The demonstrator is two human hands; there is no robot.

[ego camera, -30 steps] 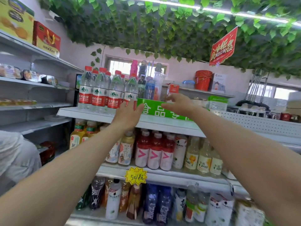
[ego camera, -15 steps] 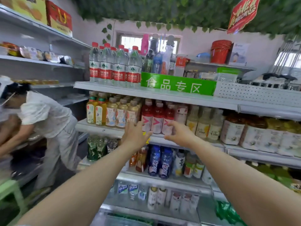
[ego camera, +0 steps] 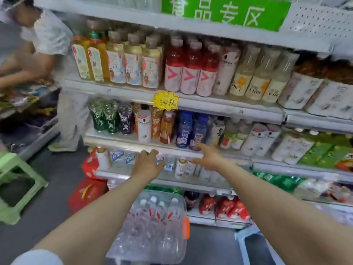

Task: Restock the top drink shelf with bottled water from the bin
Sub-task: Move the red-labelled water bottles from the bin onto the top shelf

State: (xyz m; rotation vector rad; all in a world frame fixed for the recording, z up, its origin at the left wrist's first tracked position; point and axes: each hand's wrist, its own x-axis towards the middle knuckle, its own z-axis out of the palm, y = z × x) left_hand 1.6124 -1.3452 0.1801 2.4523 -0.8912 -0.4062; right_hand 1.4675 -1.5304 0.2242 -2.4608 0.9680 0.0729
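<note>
A clear plastic bin [ego camera: 133, 245] with rounded corners and an orange latch on its right side is sitting low down in front of the bottom shelves, its top open. Water bottles [ego camera: 172, 217] are standing upright inside it, packed closely in rows toward the far end, each one clear, with a white cap and a red-marked label. The top drink shelf [ego camera: 114, 15] is running across the upper edge of the view as a white front lip, with only the blurred bases of clear bottles [ego camera: 141, 3] showing on it.
</note>
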